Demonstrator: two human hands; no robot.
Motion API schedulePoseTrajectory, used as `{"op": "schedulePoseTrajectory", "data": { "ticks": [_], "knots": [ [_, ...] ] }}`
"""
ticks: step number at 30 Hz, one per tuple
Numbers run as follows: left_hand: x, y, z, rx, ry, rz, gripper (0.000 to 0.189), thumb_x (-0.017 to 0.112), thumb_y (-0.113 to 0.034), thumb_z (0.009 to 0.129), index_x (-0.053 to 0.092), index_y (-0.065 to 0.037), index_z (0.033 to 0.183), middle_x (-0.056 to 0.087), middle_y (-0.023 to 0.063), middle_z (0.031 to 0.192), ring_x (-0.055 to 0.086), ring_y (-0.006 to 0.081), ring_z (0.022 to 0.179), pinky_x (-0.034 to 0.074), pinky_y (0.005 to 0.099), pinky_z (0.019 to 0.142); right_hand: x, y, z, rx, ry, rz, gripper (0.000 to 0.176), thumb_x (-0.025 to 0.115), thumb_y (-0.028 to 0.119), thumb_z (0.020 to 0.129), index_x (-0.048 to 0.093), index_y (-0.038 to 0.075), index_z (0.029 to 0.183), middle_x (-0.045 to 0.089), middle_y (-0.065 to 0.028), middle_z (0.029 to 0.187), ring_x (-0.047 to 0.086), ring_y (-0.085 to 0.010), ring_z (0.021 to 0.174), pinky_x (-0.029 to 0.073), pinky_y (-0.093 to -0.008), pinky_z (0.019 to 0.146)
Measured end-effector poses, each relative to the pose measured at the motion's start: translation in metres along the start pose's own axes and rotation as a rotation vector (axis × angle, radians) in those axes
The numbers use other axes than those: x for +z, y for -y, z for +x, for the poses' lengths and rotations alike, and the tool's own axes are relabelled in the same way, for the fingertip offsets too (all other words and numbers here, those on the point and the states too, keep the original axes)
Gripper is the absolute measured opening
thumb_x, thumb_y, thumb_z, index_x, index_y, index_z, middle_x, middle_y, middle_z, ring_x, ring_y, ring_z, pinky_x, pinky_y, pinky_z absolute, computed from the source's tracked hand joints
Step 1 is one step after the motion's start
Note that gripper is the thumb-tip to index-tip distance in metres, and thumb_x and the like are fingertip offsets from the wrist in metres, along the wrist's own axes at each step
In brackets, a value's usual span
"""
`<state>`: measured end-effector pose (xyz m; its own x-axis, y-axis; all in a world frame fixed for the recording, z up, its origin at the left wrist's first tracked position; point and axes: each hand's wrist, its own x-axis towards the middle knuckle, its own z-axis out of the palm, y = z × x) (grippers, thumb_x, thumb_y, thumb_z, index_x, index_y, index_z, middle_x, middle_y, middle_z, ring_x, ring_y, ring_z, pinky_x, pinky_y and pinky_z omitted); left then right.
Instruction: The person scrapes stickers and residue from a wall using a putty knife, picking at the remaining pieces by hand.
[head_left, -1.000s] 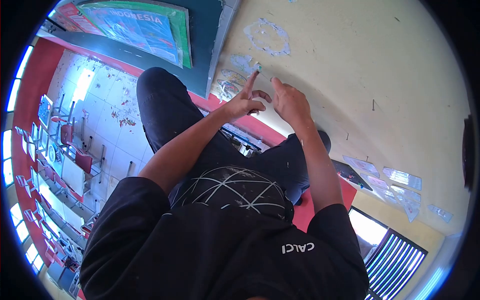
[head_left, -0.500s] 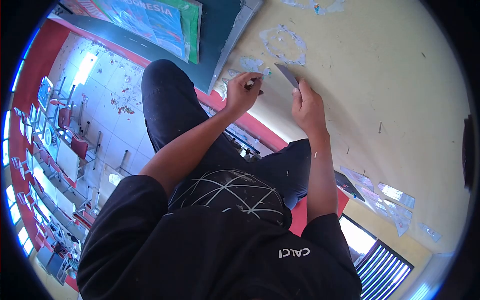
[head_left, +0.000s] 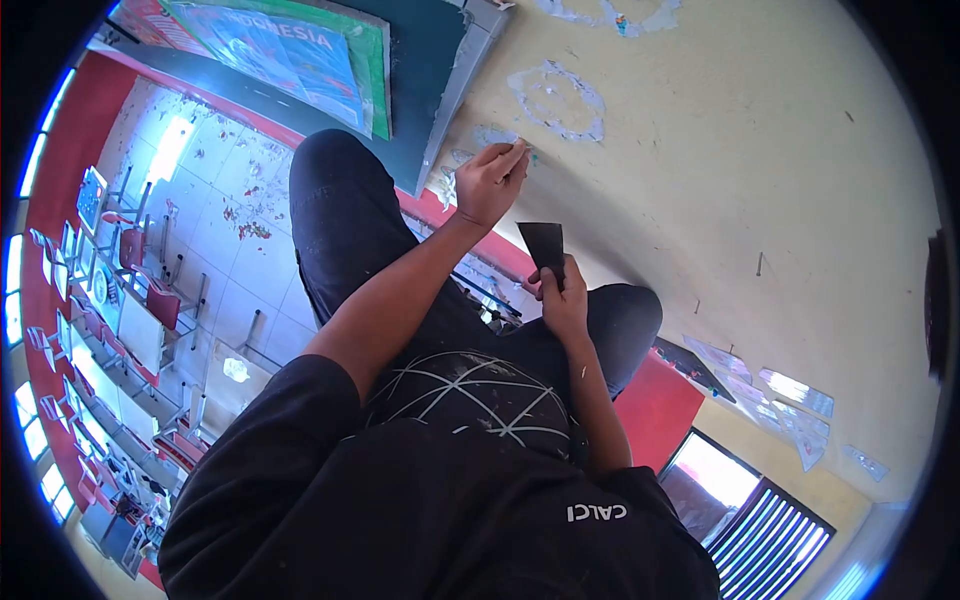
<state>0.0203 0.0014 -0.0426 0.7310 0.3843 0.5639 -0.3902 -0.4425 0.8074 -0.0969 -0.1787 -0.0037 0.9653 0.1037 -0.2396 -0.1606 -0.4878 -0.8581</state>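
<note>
My right hand point(head_left: 566, 305) is closed around the handle of a putty knife point(head_left: 542, 243). Its wide dark blade points up, in front of my lap and apart from the wall. My left hand point(head_left: 490, 185) is at the cream wall point(head_left: 680, 170), thumb and fingers pinched together by a patch of peeling residue point(head_left: 495, 134). Whatever may be between those fingertips is hidden. Just beyond, a ring-shaped patch of whitish residue point(head_left: 560, 100) marks the wall.
A dark green board point(head_left: 425, 90) with a grey frame carries plastic-covered posters point(head_left: 290, 60). Nails point(head_left: 759, 264) stick out of the wall, and shiny paper scraps point(head_left: 800, 430) cling further right. Debris point(head_left: 250, 225) litters the tiled floor, with desks and chairs point(head_left: 135, 310) at left.
My right hand has drawn the putty knife away from the wall, down and left toward my lap, turning the blade. My left hand's fingers have come closer to the wall patch.
</note>
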Motion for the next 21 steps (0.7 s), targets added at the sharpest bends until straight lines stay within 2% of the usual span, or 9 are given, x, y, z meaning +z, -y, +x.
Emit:
{"op": "schedulePoseTrajectory", "data": {
  "ticks": [8,11,14,17,21],
  "knots": [
    [0.002,0.003,0.003,0.091,-0.046,0.024,0.01,0.075,-0.008,0.079,0.073,-0.009,0.088,0.069,0.0047,0.081,0.067,0.0197,0.06,0.052,0.0305,0.054,0.003,-0.009,0.014,0.014,-0.02,0.162,0.013,0.049,0.007,0.097,0.051,0.0,0.108,0.065,-0.0079,0.08,0.054,-0.0078,0.06,0.05,-0.0263,0.058],
    [0.0,-0.003,0.004,0.029,0.002,0.011,0.009,0.074,-0.008,0.079,0.072,-0.009,0.088,0.069,0.005,0.081,0.066,0.0205,0.061,0.053,0.0308,0.055,-0.001,0.001,0.017,-0.072,-0.053,-0.021,0.015,0.051,0.008,0.094,0.055,-0.001,0.105,0.067,-0.0173,0.081,0.066,-0.0271,0.067,0.05,-0.0389,0.062],
    [0.001,-0.009,0.007,-0.048,0.052,0.026,0.01,0.073,-0.008,0.079,0.069,-0.009,0.087,0.069,0.0051,0.082,0.066,0.0211,0.061,0.053,0.0318,0.055,-0.014,0.057,0.025,-0.35,-0.154,-0.4,0.013,0.052,0.006,0.091,0.055,0.0,0.102,0.066,-0.0221,0.083,0.066,-0.0392,0.074,0.049,-0.0475,0.065],
    [0.006,0.002,0.004,-0.042,0.099,0.043,0.011,0.07,-0.008,0.079,0.065,-0.009,0.089,0.067,0.0058,0.084,0.066,0.0235,0.062,0.053,0.0337,0.055,-0.028,0.11,0.036,-0.333,-0.228,-0.656,0.014,0.053,0.004,0.088,0.055,0.002,0.102,0.065,-0.0225,0.083,0.065,-0.0425,0.078,0.049,-0.052,0.067],
    [0.003,0.001,0.008,0.001,0.176,0.073,0.015,0.068,-0.008,0.079,0.06,-0.009,0.091,0.064,0.0071,0.083,0.065,0.0272,0.064,0.052,0.0369,0.055,-0.024,0.129,0.063,-0.22,-0.141,-0.824,0.016,0.053,0.004,0.088,0.054,0.002,0.104,0.066,-0.0228,0.086,0.064,-0.043,0.081,0.05,-0.0513,0.067]
  ]
}}
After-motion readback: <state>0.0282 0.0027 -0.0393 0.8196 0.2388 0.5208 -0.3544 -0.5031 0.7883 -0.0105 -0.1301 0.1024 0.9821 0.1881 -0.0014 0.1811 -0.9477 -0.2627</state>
